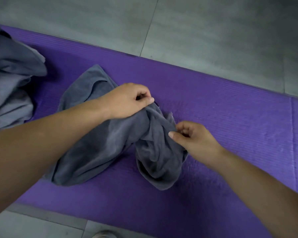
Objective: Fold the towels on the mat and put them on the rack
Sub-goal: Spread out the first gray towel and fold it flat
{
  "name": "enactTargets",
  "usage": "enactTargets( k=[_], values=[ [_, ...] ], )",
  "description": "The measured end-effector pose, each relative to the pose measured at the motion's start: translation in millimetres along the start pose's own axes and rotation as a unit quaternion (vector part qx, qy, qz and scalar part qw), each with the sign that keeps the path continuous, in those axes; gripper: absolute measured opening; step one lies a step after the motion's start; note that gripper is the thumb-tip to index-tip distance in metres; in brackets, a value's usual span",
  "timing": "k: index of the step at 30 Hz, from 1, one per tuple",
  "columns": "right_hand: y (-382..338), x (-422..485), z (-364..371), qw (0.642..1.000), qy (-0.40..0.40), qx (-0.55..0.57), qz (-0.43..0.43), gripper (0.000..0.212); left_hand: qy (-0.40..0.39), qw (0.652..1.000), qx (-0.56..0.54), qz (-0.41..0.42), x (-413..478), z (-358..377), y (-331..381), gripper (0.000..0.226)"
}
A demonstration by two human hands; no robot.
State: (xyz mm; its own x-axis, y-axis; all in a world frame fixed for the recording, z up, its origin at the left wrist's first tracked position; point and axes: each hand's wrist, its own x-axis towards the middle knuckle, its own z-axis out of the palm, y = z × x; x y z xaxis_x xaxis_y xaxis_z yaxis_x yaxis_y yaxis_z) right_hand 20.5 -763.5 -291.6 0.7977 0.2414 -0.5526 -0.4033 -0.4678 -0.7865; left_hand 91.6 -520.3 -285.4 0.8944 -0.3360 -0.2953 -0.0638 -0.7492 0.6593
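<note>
Left hand [129, 100] and right hand [194, 136] each pinch the crumpled grey towel [110, 140] on the purple mat [230, 127]. Likely hunting corners; next, spread it flat to fold.

2 hands (left hand [127, 100], right hand [194, 136]), 1 mat [230, 117], 1 dark towel [110, 138] ctr, 1 grey towel heap [10, 74] at 9 o'clock, 1 shoe [102, 234] at 6.

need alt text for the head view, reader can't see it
A person's left hand and right hand each pinch a crumpled grey towel lying on a purple mat. A heap of grey cloth lies at the mat's left; grey floor surrounds it.
</note>
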Motion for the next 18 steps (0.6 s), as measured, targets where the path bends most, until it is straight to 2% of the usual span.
enactTargets(
  k=[1, 3, 5, 7, 9, 11, 14, 18],
  values=[
    [1.7, -0.7, -1.5, 1.000, 0.000, 0.023, -0.007, 0.011, 0.001, 1.000, 0.024, 0.002, -0.4, 1.2, 1.3, 0.018],
    [2.6, -0.5, -4.8, 0.996, 0.015, 0.082, -0.037, 0.014, 0.015, 0.996, 0.060, 0.057, -1.8, 6.9, 11.4, 0.024],
    [1.5, 1.9, -10.7, 0.986, 0.025, 0.150, -0.061, 0.010, -0.008, 0.994, 0.009, 0.112, -2.8, 14.5, 28.8, 0.032],
    [-3.3, 2.7, -20.2, 0.970, 0.007, 0.233, -0.060, 0.009, -0.057, 0.992, -0.039, 0.103, -0.9, 21.3, 41.2, 0.025],
    [-6.3, 2.0, -33.1, 0.960, -0.036, 0.276, -0.039, 0.018, -0.045, 0.994, -0.031, 0.094, 4.0, 23.3, 41.4, 0.013],
    [-4.8, 0.4, -46.7, 0.968, -0.109, 0.226, 0.011, 0.036, 0.011, 0.996, -0.048, 0.074, 10.4, 17.3, 33.9, 0.005],
    [3.2, -3.8, -71.9, 0.973, -0.193, 0.101, 0.081, 0.065, 0.102, 0.992, -0.067, 0.041, 19.0, 0.1, 24.3, 0.019],
    [-1.2, -7.7, -127.6, 0.976, -0.202, -0.008, 0.076, 0.043, 0.147, 0.987, -0.061, -0.006, 29.0, -7.9, 15.6, 0.017]
  ],
)
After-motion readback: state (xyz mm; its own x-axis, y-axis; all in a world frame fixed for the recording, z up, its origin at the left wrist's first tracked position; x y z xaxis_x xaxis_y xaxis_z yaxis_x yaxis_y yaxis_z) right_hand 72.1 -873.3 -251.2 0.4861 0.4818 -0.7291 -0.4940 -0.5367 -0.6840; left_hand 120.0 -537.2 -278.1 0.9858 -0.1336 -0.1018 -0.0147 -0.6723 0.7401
